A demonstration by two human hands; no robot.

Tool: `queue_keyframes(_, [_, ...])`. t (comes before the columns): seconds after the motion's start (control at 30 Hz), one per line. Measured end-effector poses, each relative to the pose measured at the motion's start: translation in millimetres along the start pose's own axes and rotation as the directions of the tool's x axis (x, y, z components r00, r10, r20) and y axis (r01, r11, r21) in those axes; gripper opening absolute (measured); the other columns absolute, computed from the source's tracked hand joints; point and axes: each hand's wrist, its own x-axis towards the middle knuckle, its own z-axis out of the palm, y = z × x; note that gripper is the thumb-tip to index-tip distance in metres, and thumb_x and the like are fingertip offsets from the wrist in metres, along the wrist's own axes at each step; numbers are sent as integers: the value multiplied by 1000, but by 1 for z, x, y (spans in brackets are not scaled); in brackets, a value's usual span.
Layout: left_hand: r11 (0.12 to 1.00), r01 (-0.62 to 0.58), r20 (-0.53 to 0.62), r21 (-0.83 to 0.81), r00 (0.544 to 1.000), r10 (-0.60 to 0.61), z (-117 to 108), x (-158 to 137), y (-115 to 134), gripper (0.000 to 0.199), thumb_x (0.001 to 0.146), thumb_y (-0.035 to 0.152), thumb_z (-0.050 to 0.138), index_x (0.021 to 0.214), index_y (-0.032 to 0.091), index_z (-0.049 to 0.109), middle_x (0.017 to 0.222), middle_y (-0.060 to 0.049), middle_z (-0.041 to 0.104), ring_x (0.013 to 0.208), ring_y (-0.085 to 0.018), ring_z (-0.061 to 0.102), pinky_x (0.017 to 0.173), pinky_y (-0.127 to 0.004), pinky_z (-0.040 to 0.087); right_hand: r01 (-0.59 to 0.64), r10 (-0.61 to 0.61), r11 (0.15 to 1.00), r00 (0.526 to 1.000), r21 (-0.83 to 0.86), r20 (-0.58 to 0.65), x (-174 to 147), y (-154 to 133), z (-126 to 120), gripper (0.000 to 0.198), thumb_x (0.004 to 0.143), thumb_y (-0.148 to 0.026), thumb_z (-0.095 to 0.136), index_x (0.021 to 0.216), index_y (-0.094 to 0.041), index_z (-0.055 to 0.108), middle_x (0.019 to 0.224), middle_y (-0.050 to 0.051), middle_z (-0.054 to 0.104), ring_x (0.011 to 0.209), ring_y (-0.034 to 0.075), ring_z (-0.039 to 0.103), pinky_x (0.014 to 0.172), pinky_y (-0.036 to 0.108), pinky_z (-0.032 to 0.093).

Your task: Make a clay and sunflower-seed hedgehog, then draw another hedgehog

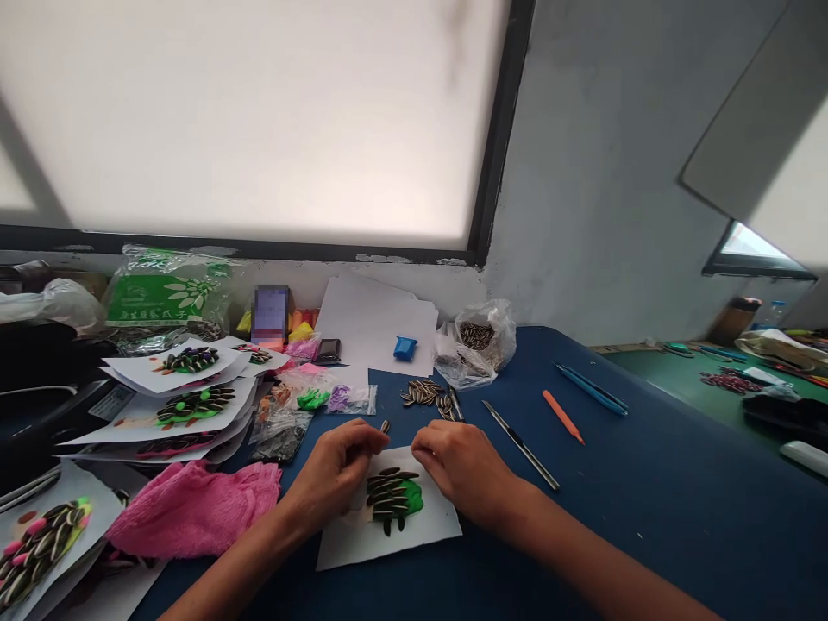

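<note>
Between the thumb and fingers of my left hand a striped sunflower seed sticks up, over the left side of a white paper sheet. Rows of sunflower seeds are stuck on that sheet, beside a bare patch of green clay. My right hand is closed at the sheet's upper right edge, fingertips pinched. Whatever those fingertips may hold is hidden. Just beyond both hands lies a loose pile of sunflower seeds.
To the right are a craft knife, an orange pen and blue tweezers. A plastic bag of seeds stands behind. Leftward lie a pink cloth, stacked seed-covered sheets and clay packets.
</note>
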Motion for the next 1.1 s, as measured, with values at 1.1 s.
queue_keyframes(1.1, [998, 11, -26, 65, 1000, -9, -2, 3, -1, 29, 77, 15, 41, 98, 18, 61, 83, -4, 62, 78, -17, 59, 68, -28, 49, 33, -45, 989, 996, 144, 80, 11, 17, -22, 26, 85, -6, 46, 98, -14, 68, 84, 4, 68, 73, 12, 59, 63, 21, 42])
